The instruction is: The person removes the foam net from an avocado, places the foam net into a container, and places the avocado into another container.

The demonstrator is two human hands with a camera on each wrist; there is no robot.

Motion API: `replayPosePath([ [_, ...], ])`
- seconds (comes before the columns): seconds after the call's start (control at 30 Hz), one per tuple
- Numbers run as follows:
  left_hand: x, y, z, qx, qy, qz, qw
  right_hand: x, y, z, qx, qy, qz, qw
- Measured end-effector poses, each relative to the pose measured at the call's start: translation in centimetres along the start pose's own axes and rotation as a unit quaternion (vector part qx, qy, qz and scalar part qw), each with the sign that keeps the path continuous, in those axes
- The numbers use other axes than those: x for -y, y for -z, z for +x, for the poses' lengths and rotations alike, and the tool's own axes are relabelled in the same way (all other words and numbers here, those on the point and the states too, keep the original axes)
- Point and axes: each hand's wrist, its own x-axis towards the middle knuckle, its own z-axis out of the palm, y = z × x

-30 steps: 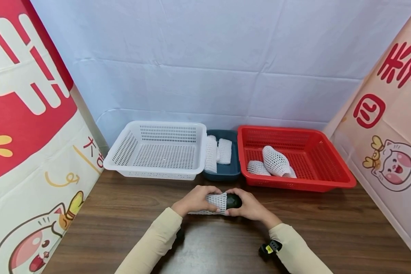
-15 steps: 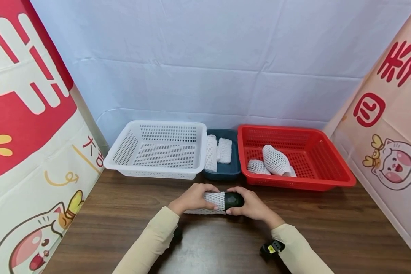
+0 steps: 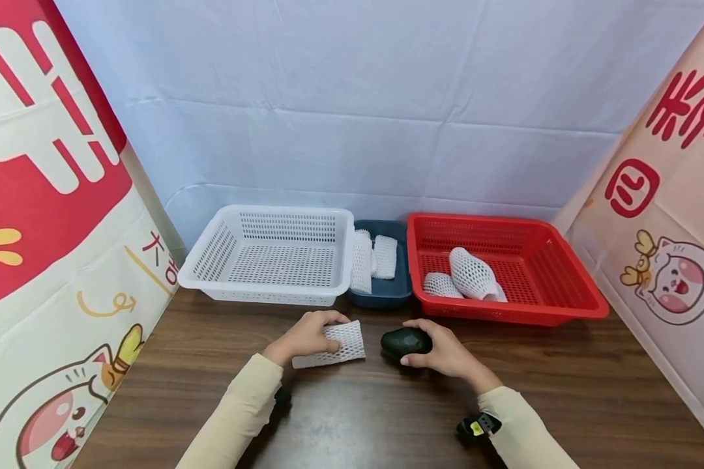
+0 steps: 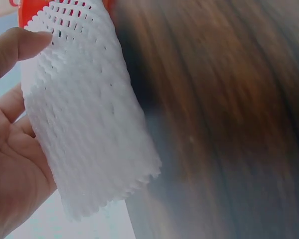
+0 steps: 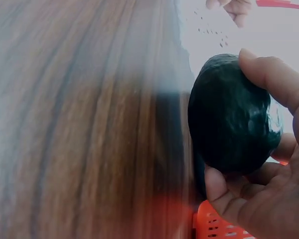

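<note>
In the head view my left hand (image 3: 312, 335) grips a white foam net sleeve (image 3: 347, 342), thumb on its near side. The left wrist view shows the sleeve (image 4: 89, 119) flattened, with its mesh stretched wider near the thumb. My right hand (image 3: 442, 352) holds a dark green avocado (image 3: 406, 342) to the right of the sleeve, with a gap between the two. In the right wrist view the whole bare avocado (image 5: 234, 114) sits between thumb and fingers, its skin shiny and bumpy.
Behind the hands stand a white basket (image 3: 223, 286), a dark blue tray (image 3: 381, 301) with several folded foam sleeves (image 3: 362, 262), and a red basket (image 3: 563, 312) holding net-wrapped items (image 3: 472, 273). All rest on the brown wooden table (image 3: 375, 417).
The avocado has come out of the foam sleeve. My right hand has moved right with the avocado, and my left hand has moved left with the sleeve.
</note>
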Motion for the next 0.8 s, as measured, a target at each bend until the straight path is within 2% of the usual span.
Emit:
replayPosePath([
  [0.37, 0.2, 0.1, -0.4, -0.003, -0.011, 0.006, 0.9999, -0.4, -0.2, 0.0, -0.003, 0.000, 0.000, 1.0000],
  [0.53, 0.0, -0.2, -0.3, -0.037, -0.026, 0.018, 0.9988, -0.3, 0.0, -0.2, -0.005, -0.005, 0.001, 1.0000],
  [0.8, -0.8, -0.6, -0.1, -0.095, -0.038, -0.019, 0.9945, -0.4, 0.9, -0.8, -0.022, -0.013, -0.007, 0.9996],
])
